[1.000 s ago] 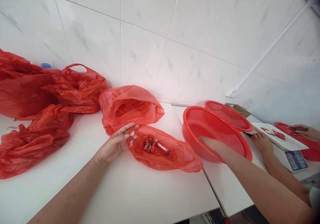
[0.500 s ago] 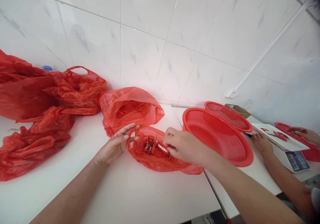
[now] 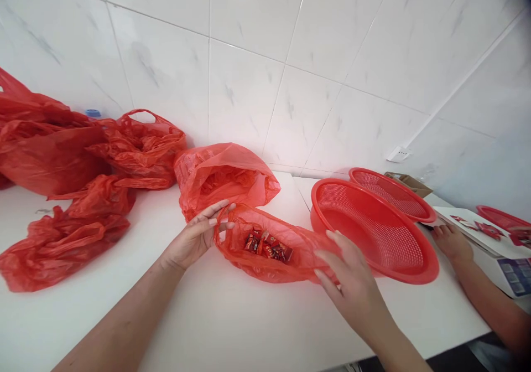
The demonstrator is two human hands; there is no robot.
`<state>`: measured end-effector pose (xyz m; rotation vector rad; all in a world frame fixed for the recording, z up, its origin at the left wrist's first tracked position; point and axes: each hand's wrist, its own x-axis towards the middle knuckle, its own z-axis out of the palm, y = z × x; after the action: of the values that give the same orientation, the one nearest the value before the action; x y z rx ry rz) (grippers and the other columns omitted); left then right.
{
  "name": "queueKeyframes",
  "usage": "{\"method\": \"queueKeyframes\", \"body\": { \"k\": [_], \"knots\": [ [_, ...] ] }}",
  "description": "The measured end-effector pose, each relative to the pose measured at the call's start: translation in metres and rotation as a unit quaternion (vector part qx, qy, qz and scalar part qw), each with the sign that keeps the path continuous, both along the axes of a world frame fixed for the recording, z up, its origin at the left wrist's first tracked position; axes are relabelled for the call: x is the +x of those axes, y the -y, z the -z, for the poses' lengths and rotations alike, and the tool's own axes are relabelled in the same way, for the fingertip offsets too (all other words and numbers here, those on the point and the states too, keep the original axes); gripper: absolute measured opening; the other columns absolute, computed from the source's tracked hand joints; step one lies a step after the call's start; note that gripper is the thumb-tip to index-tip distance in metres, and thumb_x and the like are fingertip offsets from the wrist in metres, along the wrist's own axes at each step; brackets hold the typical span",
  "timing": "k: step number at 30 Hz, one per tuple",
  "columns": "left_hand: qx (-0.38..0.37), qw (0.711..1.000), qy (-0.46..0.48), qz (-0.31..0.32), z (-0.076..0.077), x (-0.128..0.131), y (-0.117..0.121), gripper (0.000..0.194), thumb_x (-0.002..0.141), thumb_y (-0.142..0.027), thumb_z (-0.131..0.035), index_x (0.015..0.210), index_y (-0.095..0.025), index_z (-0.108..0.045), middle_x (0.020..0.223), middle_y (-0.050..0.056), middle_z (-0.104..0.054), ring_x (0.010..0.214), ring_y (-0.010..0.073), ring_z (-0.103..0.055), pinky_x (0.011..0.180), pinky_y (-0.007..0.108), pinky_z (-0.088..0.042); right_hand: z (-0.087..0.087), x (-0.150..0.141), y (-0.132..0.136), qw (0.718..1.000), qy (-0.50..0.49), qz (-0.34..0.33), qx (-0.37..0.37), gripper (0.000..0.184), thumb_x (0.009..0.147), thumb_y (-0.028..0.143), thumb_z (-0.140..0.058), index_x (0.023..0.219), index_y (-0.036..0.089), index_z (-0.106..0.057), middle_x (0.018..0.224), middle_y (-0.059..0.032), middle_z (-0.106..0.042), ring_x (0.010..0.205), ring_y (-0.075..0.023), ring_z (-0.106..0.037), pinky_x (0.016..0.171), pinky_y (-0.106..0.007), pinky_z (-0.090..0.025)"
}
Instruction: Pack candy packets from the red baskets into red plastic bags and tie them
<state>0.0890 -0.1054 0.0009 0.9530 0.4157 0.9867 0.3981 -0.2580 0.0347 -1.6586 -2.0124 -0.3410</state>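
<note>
A red plastic bag (image 3: pixel 257 272) lies with its mouth up on the white table. Inside it rest several small dark-red wrapped packets (image 3: pixel 269 246). At the bag's left end, my left hand (image 3: pixel 201 236) has its fingers around the rim, with some fingertips inside the mouth. My right hand (image 3: pixel 352 275) is at the other end, fingers spread, thumb and fingertips against or close to the thin film. Nothing shows in its grasp. Just behind stands another open red bag (image 3: pixel 228 197) with crumpled red film inside.
Red bags (image 3: pixel 53 156) crowd the left, with a loose one (image 3: pixel 62 250) nearer me. To the right are a large red basket (image 3: pixel 373 233) and a second basket (image 3: pixel 394 195). A co-worker's hand (image 3: pixel 454 244) lies by white sheets (image 3: pixel 481 228). A tiled wall (image 3: pixel 249 95) runs behind.
My right hand has moved from over the packets to the bag's right end, its fingers now spread. The left hand keeps its place at the rim. The whole view has shifted slightly.
</note>
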Motion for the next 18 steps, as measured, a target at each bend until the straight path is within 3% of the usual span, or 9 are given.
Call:
{"method": "queueKeyframes", "body": {
  "k": [4,7,10,14,16,18],
  "knots": [
    [0.023,0.996,-0.089,-0.018,-0.015,0.003,-0.003,0.041,0.083,-0.029,-0.060,0.124,-0.028,-0.056,0.142,0.007,-0.044,0.100,0.0212,-0.062,0.068,0.025,-0.050,0.043,0.006,0.022,0.991,-0.117,0.067,-0.016,0.036,0.083,0.032,-0.056,0.119,0.028,-0.059,0.149,-0.0076,-0.028,0.132,-0.0340,-0.037,0.100,-0.056,-0.041],
    [0.061,0.980,-0.187,-0.022,-0.043,0.017,-0.004,0.045,0.080,-0.032,-0.064,0.124,-0.028,-0.055,0.138,0.008,-0.048,0.101,0.0238,-0.062,0.059,0.023,-0.048,0.055,-0.002,0.024,0.973,-0.199,0.076,-0.085,0.051,0.085,0.036,-0.052,0.135,0.030,-0.044,0.147,-0.0078,-0.033,0.134,-0.0305,-0.034,0.104,-0.054,-0.038],
    [0.145,0.960,-0.232,-0.060,-0.087,0.036,-0.002,0.045,0.076,-0.030,-0.068,0.120,-0.027,-0.057,0.131,0.006,-0.053,0.095,0.0217,-0.063,0.061,0.024,-0.048,0.037,-0.011,0.018,0.957,-0.260,0.071,-0.103,0.066,0.086,0.038,-0.052,0.146,0.027,-0.026,0.148,-0.0095,-0.033,0.137,-0.0292,-0.030,0.107,-0.053,-0.034],
    [0.275,0.934,-0.158,-0.161,-0.148,0.051,0.006,0.045,0.075,-0.018,-0.068,0.119,-0.022,-0.057,0.124,0.004,-0.057,0.100,0.0177,-0.059,0.073,0.024,-0.048,-0.008,-0.012,0.011,0.941,-0.317,0.098,0.060,0.067,0.083,0.039,-0.057,0.143,0.026,-0.030,0.143,-0.0109,-0.038,0.132,-0.0305,-0.036,0.102,-0.051,-0.039],
    [0.312,0.921,-0.147,-0.183,-0.166,0.050,0.011,0.046,0.075,-0.016,-0.068,0.119,-0.020,-0.056,0.118,0.005,-0.059,0.102,0.0173,-0.057,0.074,0.024,-0.047,-0.026,-0.011,0.010,0.931,-0.326,0.102,0.125,0.061,0.082,0.038,-0.058,0.139,0.026,-0.037,0.136,-0.0106,-0.045,0.125,-0.0292,-0.044,0.096,-0.046,-0.045],
    [0.325,0.910,-0.156,-0.205,-0.174,0.048,0.014,0.047,0.073,-0.016,-0.070,0.118,-0.020,-0.057,0.108,0.004,-0.062,0.096,0.0174,-0.058,0.073,0.026,-0.048,-0.035,-0.010,0.009,0.932,-0.320,0.094,0.140,0.055,0.082,0.037,-0.059,0.134,0.027,-0.043,0.129,-0.0093,-0.050,0.120,-0.0278,-0.049,0.092,-0.043,-0.049]
  ]
}}
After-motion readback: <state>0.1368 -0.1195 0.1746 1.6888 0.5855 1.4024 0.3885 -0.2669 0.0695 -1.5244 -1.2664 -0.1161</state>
